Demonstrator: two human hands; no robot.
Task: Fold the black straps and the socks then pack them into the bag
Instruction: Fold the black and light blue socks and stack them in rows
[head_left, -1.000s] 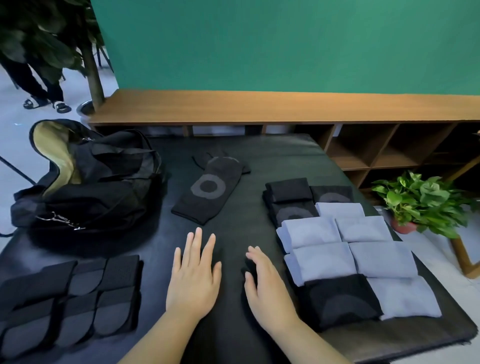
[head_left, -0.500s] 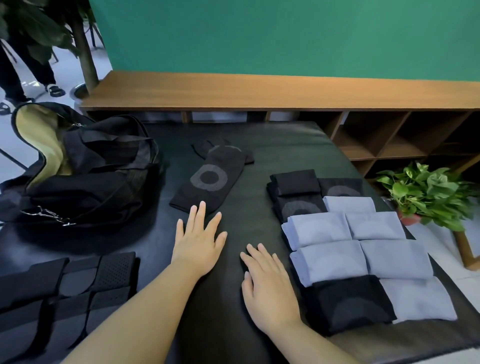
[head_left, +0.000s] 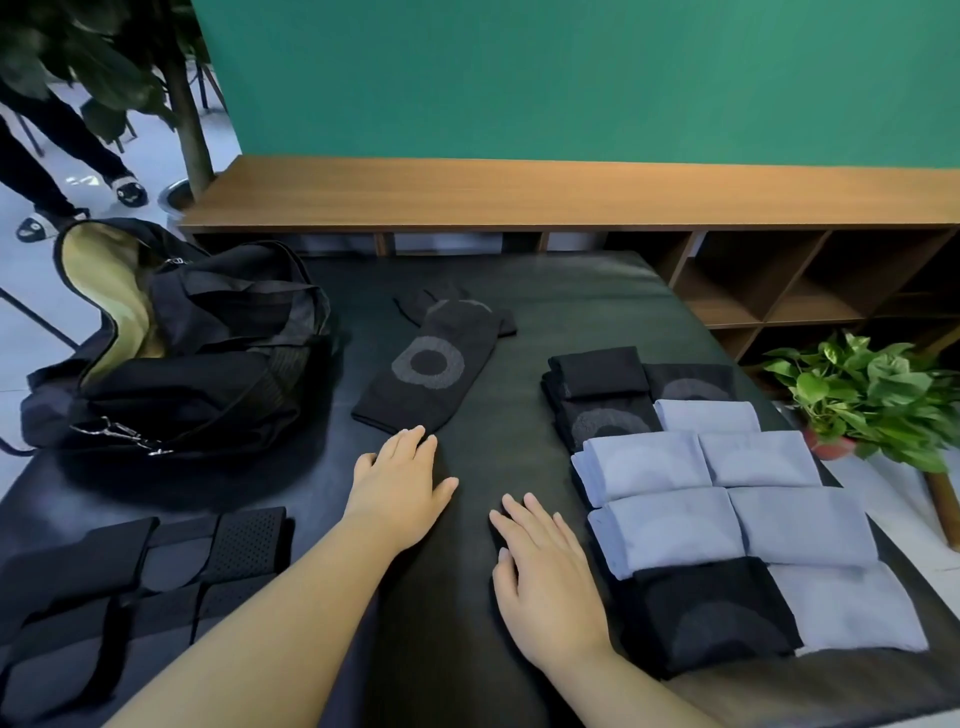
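Note:
A long black sock (head_left: 434, 364) with a grey ring lies unfolded in the middle of the dark table (head_left: 545, 301). My left hand (head_left: 397, 480) reaches forward with straight fingers, its fingertips at the sock's near end. My right hand (head_left: 545, 577) rests flat on the table, holding nothing. To the right lie several folded socks (head_left: 722, 509), pale blue and black, in rows. Folded black straps (head_left: 135, 582) lie at the near left. The black bag (head_left: 182, 358) stands open at the far left, showing a yellow lining.
A long wooden shelf unit (head_left: 571, 192) runs behind the table under a green wall. A potted plant (head_left: 862, 395) stands on the floor at the right. A tree trunk and a person's legs (head_left: 62, 150) are at the far left.
My left hand has moved forward from the table's near middle to the near end of the unfolded sock. My right hand stays flat on the table.

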